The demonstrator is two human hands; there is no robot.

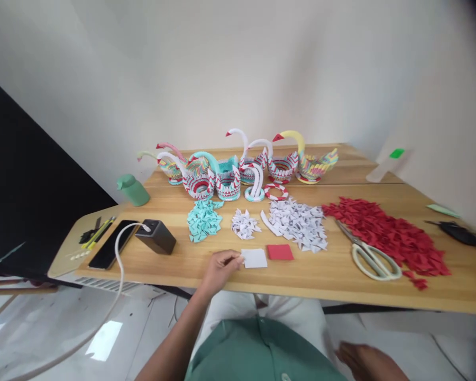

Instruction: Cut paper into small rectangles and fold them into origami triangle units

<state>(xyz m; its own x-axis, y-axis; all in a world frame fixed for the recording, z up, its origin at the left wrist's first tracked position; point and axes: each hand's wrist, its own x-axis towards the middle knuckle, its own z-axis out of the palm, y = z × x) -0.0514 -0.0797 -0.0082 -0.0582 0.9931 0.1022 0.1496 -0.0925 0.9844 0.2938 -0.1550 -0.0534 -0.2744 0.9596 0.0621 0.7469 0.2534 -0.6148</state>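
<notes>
My left hand (222, 267) rests at the table's front edge, its fingertips pinching the left edge of a small white paper rectangle (255, 258). Right beside that lies a red paper rectangle (280, 252). Below the table's edge, at the lower right, my right hand (355, 355) is blurred and its fingers cannot be made out. Behind the papers are piles of folded turquoise pieces (204, 220), white pieces (297, 222) and a smaller white heap (245, 225). Red folded pieces (392, 235) spread over the right side, with white-handled scissors (375, 261) against them.
Several paper swans (228, 180) stand along the back of the wooden table (321, 275), with a red and white ring (276, 192) before them. To the left are a green bottle (133, 190), a dark block with a cable (156, 237) and a phone (113, 245).
</notes>
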